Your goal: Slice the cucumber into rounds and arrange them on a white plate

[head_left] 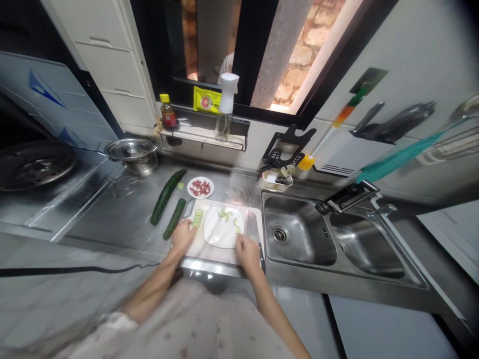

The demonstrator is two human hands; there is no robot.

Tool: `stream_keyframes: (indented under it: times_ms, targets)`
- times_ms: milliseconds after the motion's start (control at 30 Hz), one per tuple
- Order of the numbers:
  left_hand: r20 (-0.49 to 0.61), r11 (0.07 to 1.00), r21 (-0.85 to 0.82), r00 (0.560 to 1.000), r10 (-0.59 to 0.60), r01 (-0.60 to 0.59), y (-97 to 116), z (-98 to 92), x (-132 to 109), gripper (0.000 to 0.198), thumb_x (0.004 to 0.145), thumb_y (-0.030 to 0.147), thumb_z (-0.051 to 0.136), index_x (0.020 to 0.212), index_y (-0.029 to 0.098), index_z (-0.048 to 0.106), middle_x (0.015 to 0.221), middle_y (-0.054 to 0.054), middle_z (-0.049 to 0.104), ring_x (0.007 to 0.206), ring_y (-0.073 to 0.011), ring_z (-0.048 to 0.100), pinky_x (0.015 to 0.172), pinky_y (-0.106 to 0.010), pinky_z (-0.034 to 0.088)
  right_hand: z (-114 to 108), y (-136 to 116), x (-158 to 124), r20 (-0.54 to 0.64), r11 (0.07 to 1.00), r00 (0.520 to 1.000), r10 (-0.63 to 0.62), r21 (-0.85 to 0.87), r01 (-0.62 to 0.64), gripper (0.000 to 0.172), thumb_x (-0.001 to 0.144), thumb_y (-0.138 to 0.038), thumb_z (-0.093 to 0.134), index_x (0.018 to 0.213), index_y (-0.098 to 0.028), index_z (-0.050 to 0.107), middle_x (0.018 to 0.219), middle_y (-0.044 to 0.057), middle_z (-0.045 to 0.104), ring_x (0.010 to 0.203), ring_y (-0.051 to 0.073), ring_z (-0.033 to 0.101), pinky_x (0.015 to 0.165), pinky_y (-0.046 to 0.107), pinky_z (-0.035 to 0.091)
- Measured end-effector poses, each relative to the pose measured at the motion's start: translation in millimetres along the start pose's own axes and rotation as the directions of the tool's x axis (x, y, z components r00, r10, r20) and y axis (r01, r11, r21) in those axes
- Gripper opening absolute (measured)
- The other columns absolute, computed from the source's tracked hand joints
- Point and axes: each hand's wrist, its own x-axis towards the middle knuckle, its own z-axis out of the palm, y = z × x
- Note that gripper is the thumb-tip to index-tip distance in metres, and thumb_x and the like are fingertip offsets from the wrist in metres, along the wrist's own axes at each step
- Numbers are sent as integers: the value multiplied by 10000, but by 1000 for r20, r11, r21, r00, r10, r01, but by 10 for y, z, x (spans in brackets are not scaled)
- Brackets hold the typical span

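A white cutting board (251,219) lies on the steel counter, with a white plate (220,232) on it holding a few cucumber slices (226,214). More cucumber slices (197,218) are stacked on the board's left side. My left hand (182,234) rests at the board's left edge beside that stack, fingers curled; what it holds is hidden. My right hand (247,251) sits at the plate's near right rim, fingers closed. A dark knife handle (262,262) shows just right of that hand.
Two cucumbers (167,194) (174,218) lie left of the board. A small plate of red pieces (200,187) sits behind it. A double sink (303,234) with a tap (346,197) is on the right, a lidded pot (132,152) at the left, bottles on the window shelf (204,134).
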Motion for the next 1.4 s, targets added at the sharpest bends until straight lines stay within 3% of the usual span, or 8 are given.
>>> stream_keyframes:
  times_ms: [267,433,633,767,933,1100,1233,1400]
  targets:
    - [-52,997,-77,999,-11,7,-15,52,-1,186,782,321,591,907,192,638,932,-74,678,847,-217,633,681,-258,412,-41,31,-40,10,999,999,37,8,-37,299,877,-184,426,944,-195,717,805,59,722,715,161,618,684,238,353]
    - [-69,949,-314,996,-63,38,8,63,-6,114,758,247,577,838,196,639,846,-46,695,776,-186,637,682,-248,423,-20,12,-45,18,999,1000,23,29,-23,299,894,-206,421,928,-197,718,807,56,721,714,152,617,683,230,350]
    - [6,702,-704,989,-146,107,110,-100,-3,147,612,240,660,727,156,625,724,-35,677,711,-178,632,687,-259,458,-58,-49,-1,10,998,999,38,44,-39,317,912,-237,411,956,-194,721,779,55,715,698,154,617,671,226,366]
    - [91,536,-830,985,-148,157,252,-320,-56,257,545,292,726,736,147,632,678,-26,665,640,-152,607,625,-243,444,-120,-139,56,3,995,999,41,91,-41,319,909,-248,412,987,-185,715,820,65,722,727,160,628,695,229,394]
    - [184,473,-860,981,-63,192,468,-606,-159,314,533,328,762,748,149,619,586,18,598,519,-92,515,499,-192,346,-238,-315,178,-46,962,999,17,274,-3,317,893,-266,432,1038,-168,696,874,76,710,784,176,624,754,261,432]
    - [228,461,-869,973,48,181,675,-808,-306,293,564,318,771,754,155,619,575,37,560,453,-54,417,444,-179,244,-384,-551,346,-90,901,992,-89,418,118,288,871,-307,502,1056,-176,679,874,70,667,836,186,591,807,308,446]
    - [260,443,-879,956,136,176,805,-917,-421,255,572,288,771,721,156,612,586,29,554,481,-63,442,453,-182,256,-447,-704,442,-95,817,985,-144,550,172,262,861,-313,549,1072,-208,665,1024,72,660,948,187,584,828,317,452]
    - [265,426,-889,946,184,166,862,-951,-475,236,563,250,773,712,158,614,606,23,563,543,-85,499,478,-182,300,-487,-808,487,-75,772,986,-152,613,165,191,850,-317,583,970,-209,683,992,63,665,954,184,582,804,310,454]
